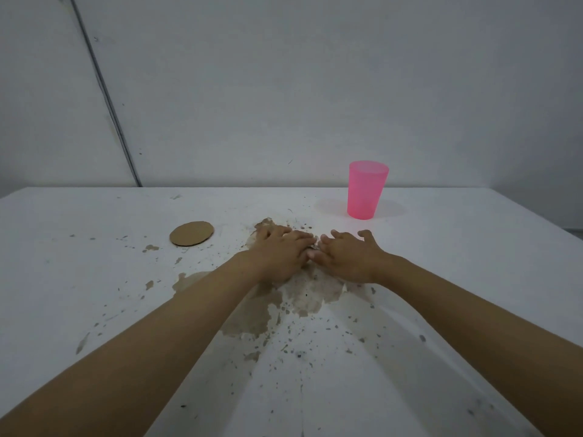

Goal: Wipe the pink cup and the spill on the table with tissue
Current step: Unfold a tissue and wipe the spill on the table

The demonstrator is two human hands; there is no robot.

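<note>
Pink cup (pixel 367 192) stands upright, looks empty; left hand (pixel 280 253) and right hand (pixel 347 258) press flat on spill (pixel 252 316).

We face a plain pale grey wall (pixel 315 74) that fills the upper half of the view. A thin dark seam (pixel 104 89) runs down it at a slant on the left and meets the far edge of the table (pixel 473 247). The table is white and wide, pushed right up against the wall, and its top looks scuffed and speckled. The light is dim and even, with a brighter patch near the table's middle.
</note>
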